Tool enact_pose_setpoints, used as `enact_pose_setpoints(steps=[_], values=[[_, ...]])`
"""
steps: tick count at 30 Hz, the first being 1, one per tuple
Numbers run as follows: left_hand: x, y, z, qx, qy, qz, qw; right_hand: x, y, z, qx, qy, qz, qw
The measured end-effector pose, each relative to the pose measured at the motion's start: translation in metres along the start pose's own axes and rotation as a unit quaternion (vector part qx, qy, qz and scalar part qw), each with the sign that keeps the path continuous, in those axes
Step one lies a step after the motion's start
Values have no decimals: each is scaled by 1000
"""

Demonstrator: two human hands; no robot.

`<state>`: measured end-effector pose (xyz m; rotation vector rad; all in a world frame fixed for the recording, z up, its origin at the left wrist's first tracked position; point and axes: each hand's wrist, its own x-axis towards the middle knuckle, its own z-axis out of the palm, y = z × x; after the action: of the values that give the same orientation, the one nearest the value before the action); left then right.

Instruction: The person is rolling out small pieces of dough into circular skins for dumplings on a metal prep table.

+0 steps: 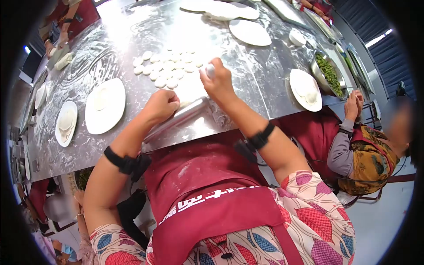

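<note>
Left hand: our left hand (162,106) is clenched over the near end of the rolling pin (179,120), knuckles up, close to the near edge of the surface (260,70).
Right hand: our right hand (216,81) pinches a small dough piece (210,70) between thumb and fingertips, held just above the surface and just past the far end of the rolling pin.
Rolling pin: it lies at a slant on the surface, from the near edge up toward the right hand; we cannot tell whether the right hand touches it.
Dough piece: small, white and rounded, only partly showing above our fingers.
Dough rounds: a cluster of cut dough rounds (165,68) lies on the surface just beyond both hands, toward its middle, the pieces touching or nearly so.
Surface: metal, shiny, dusted with flour in streaks.
Left side: a large white plate (105,106) and a smaller plate (66,123) with flat wrappers stand near the left edge of the surface.
Right side: another plate (305,89) with wrappers sits at the near right corner, just beside a metal bowl (328,73) of green filling.
Far edge: flat white sheets of dough (250,32) lie toward the far edge.
Wrists: we wear a black band on each wrist, and a red apron (207,185) over a patterned top.
Other person: a seated person (366,150) is at the right edge of the surface, their hands (354,104) together near the corner.
</note>
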<state>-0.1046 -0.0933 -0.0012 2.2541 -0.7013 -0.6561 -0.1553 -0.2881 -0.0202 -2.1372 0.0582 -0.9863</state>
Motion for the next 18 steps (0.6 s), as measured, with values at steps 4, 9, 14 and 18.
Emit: enact_pose_setpoints(steps=[4,9,14,18], values=[[17,-5,0,65,13,70,995,11,1,8,24,-28,19,999],[5,-18,3,-131,-23,-38,990,-51,-20,-48,102,-63,123,985],[4,-8,-2,86,18,84,993,2,-4,-3,17,-15,7,1000],[22,-7,4,78,30,62,995,20,-5,13,3,-34,9,999]])
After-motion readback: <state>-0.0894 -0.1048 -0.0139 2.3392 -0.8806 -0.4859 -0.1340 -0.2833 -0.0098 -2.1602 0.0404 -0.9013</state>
